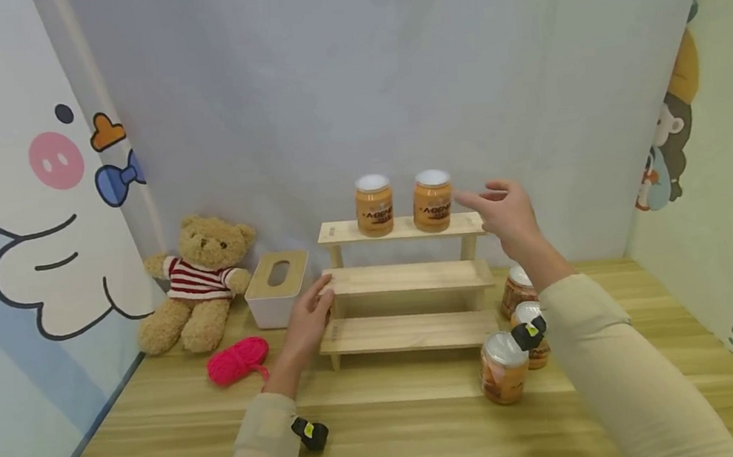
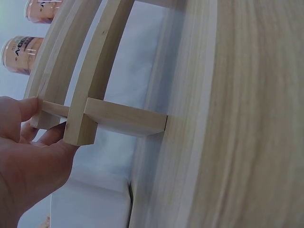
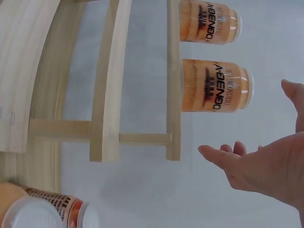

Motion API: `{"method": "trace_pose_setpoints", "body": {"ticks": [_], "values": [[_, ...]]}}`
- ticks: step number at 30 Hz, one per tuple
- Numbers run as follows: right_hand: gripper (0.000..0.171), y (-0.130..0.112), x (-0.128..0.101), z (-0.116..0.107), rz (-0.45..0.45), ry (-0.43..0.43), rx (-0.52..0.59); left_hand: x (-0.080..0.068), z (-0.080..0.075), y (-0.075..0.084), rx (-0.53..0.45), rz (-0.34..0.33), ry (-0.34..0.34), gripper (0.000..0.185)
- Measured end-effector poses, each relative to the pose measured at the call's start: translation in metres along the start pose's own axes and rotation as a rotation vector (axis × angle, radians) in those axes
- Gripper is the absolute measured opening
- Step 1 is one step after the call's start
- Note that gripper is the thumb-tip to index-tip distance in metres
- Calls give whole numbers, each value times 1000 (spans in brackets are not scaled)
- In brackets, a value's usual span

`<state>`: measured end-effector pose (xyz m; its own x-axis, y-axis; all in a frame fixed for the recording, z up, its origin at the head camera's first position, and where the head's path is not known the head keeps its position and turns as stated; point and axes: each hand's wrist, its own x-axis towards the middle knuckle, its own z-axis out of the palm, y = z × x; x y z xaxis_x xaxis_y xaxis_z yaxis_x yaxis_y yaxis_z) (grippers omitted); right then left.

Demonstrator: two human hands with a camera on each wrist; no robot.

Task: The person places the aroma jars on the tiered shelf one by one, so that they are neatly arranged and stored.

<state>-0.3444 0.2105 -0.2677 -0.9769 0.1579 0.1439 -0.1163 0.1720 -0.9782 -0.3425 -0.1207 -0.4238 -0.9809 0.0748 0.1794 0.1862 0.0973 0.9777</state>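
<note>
A three-tier wooden shelf (image 1: 405, 278) stands on the table. My left hand (image 1: 312, 316) grips its left end, the thumb and fingers around the middle tier's edge in the left wrist view. Two orange cans with pale tops stand upright on the top tier: a left can (image 1: 374, 207) and a right can (image 1: 433, 202). My right hand (image 1: 506, 215) is beside the right can, fingers spread and holding nothing. The right wrist view shows a gap between the fingertips (image 3: 206, 151) and that can (image 3: 216, 85).
Several more cans (image 1: 505, 369) stand on the table (image 1: 388, 435) at the shelf's right. Left of the shelf are a tissue box (image 1: 273, 309), a teddy bear (image 1: 200, 279) and a pink yarn skein (image 1: 238, 361). A grey curtain (image 1: 390, 69) hangs behind.
</note>
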Motion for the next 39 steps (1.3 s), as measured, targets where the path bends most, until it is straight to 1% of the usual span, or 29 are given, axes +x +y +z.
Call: {"method": "trace_pose_setpoints", "body": {"ticks": [4, 7, 10, 14, 17, 19, 21, 25, 27, 28, 31, 34, 39], "values": [[87, 2, -23, -19, -41, -42, 73, -3, -2, 0, -13, -1, -2, 46], [83, 8, -42, -31, -63, -70, 83, -3, -2, 0, -14, -3, 0, 46], [80, 22, -61, -40, -72, -109, 5, -2, -2, -2, 1, -3, 10, 46], [75, 43, -83, -45, -86, -164, -104, -2, -2, -4, -6, -1, 14, 45], [70, 59, -97, -45, -86, -202, -138, -2, -1, -4, -15, -5, 15, 45], [68, 68, -104, -44, -91, -226, -181, -2, -1, -4, -20, -2, 9, 46], [68, 76, -109, -42, -90, -260, -209, -5, -2, 3, -24, -14, 1, 47], [72, 85, -114, -39, -114, -328, -253, -5, -4, 4, -26, -10, -4, 48], [74, 89, -115, -38, -124, -378, -260, -5, -3, 2, -17, -3, 7, 47], [73, 90, -116, -38, -127, -402, -260, -3, -2, -3, -11, 6, 13, 47], [74, 94, -118, -40, -127, -482, -290, -3, 0, -4, -7, 3, 24, 46], [74, 96, -120, -41, -117, -554, -318, -2, 1, -4, -13, 7, 16, 46], [72, 100, -120, -44, -115, -617, -351, -2, 1, -2, -28, 7, 2, 46]]}}
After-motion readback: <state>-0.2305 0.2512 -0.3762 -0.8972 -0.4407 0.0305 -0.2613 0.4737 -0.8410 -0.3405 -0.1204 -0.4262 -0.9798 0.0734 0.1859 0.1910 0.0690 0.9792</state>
